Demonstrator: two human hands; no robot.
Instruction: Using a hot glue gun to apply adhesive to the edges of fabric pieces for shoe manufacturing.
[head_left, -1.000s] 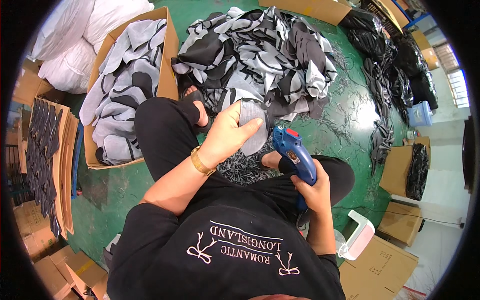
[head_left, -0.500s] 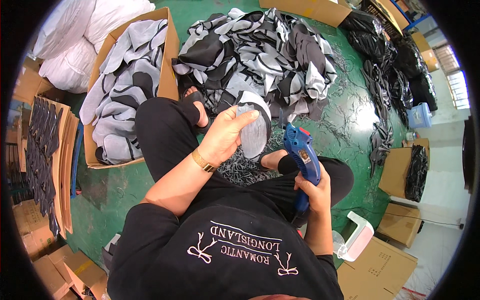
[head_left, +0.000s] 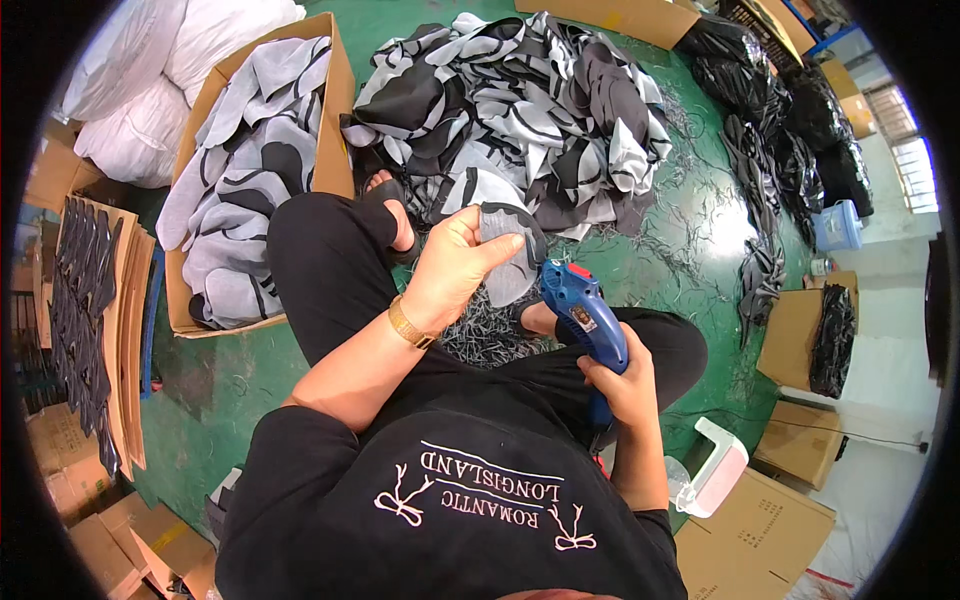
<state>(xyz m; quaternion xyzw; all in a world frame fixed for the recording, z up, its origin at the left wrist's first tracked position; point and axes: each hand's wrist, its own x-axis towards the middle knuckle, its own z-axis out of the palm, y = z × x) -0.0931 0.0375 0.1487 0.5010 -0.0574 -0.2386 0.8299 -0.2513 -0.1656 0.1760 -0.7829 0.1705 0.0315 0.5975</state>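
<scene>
Between the thumb and fingers of my left hand (head_left: pixel 452 268) is a grey fabric piece (head_left: pixel 511 268) with a dark edge, held over my lap. My right hand (head_left: pixel 622 382) is wrapped around blue electric scissors (head_left: pixel 583 312) with a red button on top. Their head is right beside the fabric's right edge; I cannot make out the blades or whether they touch it. Just beyond my feet lies a large heap of grey and black fabric pieces (head_left: pixel 520 115). Thin fabric offcuts (head_left: pixel 488 338) cover the floor between my legs.
An open cardboard box (head_left: pixel 339 120) full of similar grey pieces stands at my left, with white sacks (head_left: pixel 130 90) behind it. Black plastic bags (head_left: pixel 735 75) lie far right. A pink and white appliance (head_left: pixel 717 470) and more cartons (head_left: pixel 797 445) stand near right.
The electric scissors have moved left and slightly nearer to me, up against the fabric. The piece in my left hand has tilted, and its lower end sits a little higher.
</scene>
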